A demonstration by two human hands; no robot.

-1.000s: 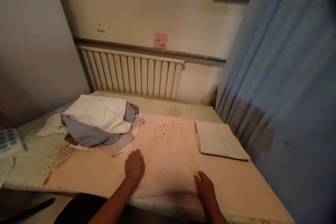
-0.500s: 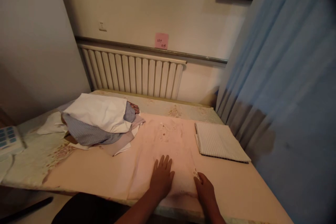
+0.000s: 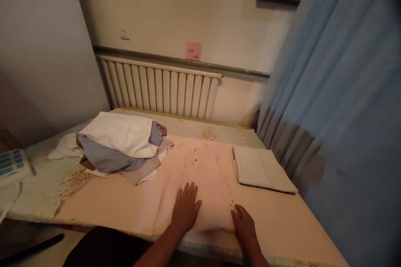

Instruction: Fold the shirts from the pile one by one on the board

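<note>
A thin pink cloth (image 3: pixel 205 183) lies spread over a pink sheet, with small dark spots and creases near its far end. My left hand (image 3: pixel 185 208) rests flat on the cloth's near left part, fingers stretched out. At the cloth's right edge, my right hand (image 3: pixel 244 223) is closed, pinching a small white piece with holes (image 3: pixel 232 205). What kind of thing that piece is, I cannot make out. The cloth's near edge, between my forearms, shows a dark shadowed fold.
A heap of crumpled cloths (image 3: pixel 120 139) lies on the left. To the right is a folded striped cloth (image 3: pixel 263 170). A white device with blue keys (image 3: pixel 12 164) stands far left. A blue curtain (image 3: pixel 341 133) borders the table's right side; a radiator (image 3: pixel 159 87) is behind.
My left hand has slid a little to the left over the pink cloth. My right hand has stayed nearly in place with the white piece.
</note>
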